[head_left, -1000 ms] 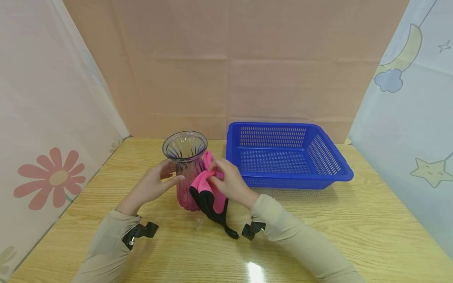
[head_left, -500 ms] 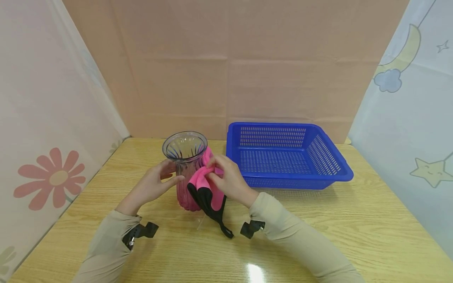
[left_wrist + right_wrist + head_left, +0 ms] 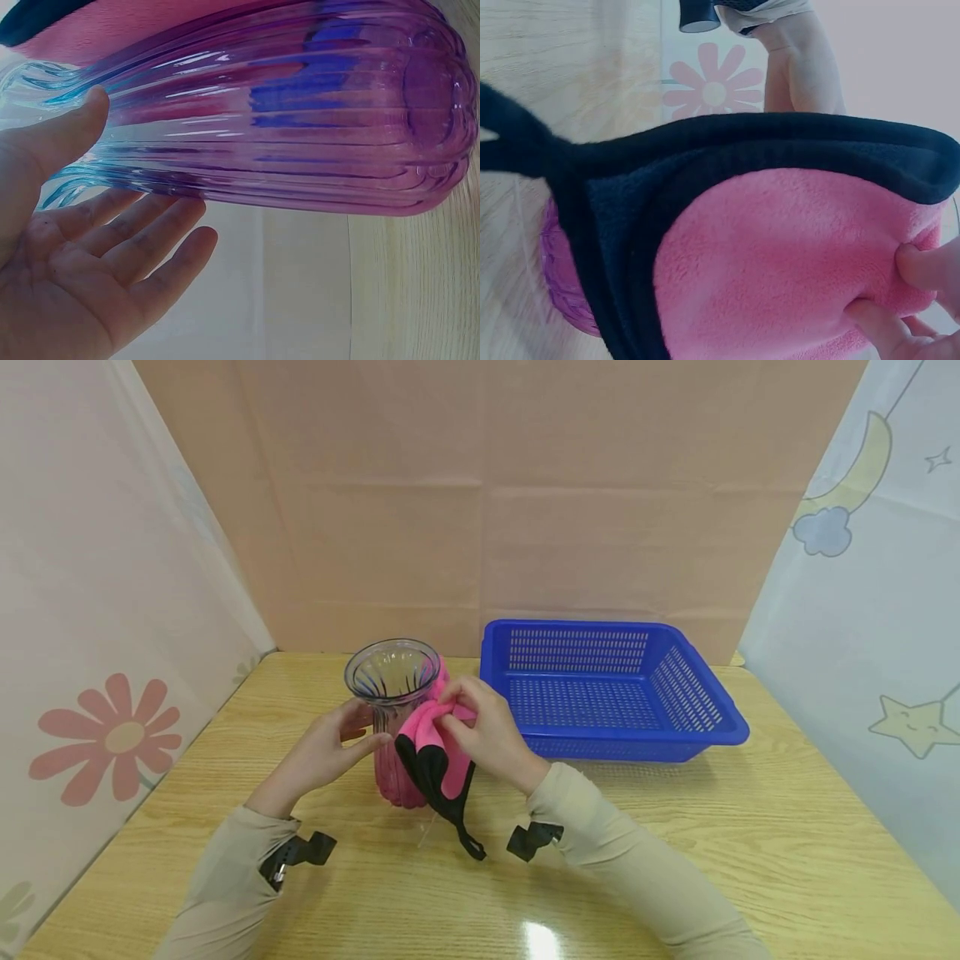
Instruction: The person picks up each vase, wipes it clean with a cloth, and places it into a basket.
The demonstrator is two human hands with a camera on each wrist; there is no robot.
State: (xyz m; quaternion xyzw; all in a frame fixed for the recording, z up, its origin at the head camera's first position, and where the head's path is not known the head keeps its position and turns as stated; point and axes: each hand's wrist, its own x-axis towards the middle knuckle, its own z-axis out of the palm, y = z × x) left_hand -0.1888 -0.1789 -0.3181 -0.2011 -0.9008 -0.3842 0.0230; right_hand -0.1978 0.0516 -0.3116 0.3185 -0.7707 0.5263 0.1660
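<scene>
A ribbed glass vase (image 3: 392,781), blue-tinted at its flared mouth and pink-purple lower down, stands upright on the table. My left hand (image 3: 330,750) steadies its neck from the left; in the left wrist view, the thumb lies on one side of the glass vase (image 3: 300,112) and the fingers on the other. Between thumb and fingers my right hand (image 3: 491,735) pinches a folded pink cleaning cloth (image 3: 422,724) with black edging and a hanging loop, against the vase's right side. In the right wrist view the cloth (image 3: 757,255) covers most of the vase.
A blue perforated plastic basket (image 3: 577,731) sits at the back right of the wooden table (image 3: 675,852). Behind the table hangs a plain peach-coloured sheet (image 3: 480,510), with patterned curtains on both sides.
My right hand has shifted slightly up and left with the cloth, and the dangling loop has swung left. The left hand and vase have stayed in place.
</scene>
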